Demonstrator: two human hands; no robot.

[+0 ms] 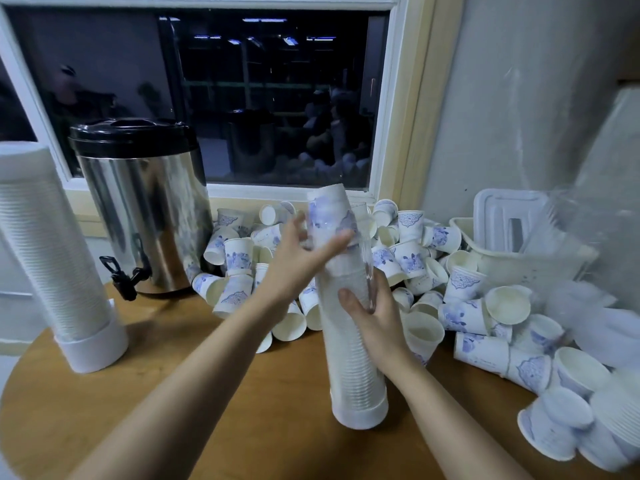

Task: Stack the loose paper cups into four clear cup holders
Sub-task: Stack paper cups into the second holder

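Observation:
A clear cup holder (356, 368), full of stacked white paper cups, stands upright on the round wooden table (194, 420). My right hand (372, 313) grips its middle from the right side. My left hand (304, 252) reaches across and holds the blurred blue-patterned cup (329, 209) at the top of the stack, fingers around it. A heap of loose paper cups (415, 265) lies behind and to the right. A second filled holder (52, 258) stands at the far left.
A steel drinks urn (145, 206) with a black lid and tap stands at the back left under the window. A white plastic basket (519, 251) sits at the back right by the wall. More nested cups (588, 420) lie at the right edge.

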